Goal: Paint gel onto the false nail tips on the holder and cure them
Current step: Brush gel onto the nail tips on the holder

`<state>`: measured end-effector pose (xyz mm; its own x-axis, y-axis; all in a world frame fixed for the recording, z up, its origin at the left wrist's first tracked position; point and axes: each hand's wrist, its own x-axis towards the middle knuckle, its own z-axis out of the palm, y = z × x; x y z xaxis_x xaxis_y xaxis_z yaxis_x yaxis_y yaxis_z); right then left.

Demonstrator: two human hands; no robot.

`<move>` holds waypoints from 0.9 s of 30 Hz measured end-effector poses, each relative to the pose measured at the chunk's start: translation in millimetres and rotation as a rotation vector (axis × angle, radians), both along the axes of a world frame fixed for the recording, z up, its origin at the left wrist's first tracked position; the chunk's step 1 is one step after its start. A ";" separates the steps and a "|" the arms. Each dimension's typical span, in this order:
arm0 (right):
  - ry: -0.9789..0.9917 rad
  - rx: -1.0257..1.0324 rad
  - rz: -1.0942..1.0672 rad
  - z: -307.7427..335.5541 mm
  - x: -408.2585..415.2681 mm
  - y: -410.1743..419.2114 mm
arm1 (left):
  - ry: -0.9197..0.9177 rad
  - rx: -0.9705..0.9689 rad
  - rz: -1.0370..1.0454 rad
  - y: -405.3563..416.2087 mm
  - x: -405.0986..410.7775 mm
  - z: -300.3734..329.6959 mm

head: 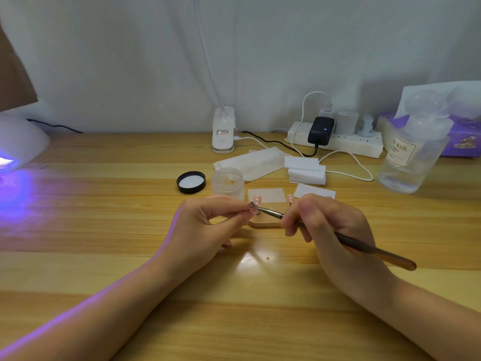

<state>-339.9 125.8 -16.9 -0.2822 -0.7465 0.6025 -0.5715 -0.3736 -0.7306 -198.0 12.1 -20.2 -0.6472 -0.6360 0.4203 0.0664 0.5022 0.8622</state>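
A false nail tip [252, 207] is pinched between the thumb and forefinger of the left hand [205, 225] above the middle of the desk [104, 204], just over the wooden holder [265, 222], where other pink tips [290, 198] stand. The right hand [328, 225] grips a brush [346, 241] whose bristles touch the held tip. Behind them sit an open clear jar [228, 182] beside its black lid [191, 181]; a curing lamp [18, 142] glows violet at the desk's far left edge.

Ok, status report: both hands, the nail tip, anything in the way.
Left hand pinches nail tip. Right hand grips brush, bristles at the tip. Open jar behind, clear of the work.
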 end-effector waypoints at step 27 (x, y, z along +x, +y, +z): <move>0.050 -0.034 -0.040 0.3 0.6 -2.3 | -0.082 -0.027 0.051 -1.7 1.7 -1.7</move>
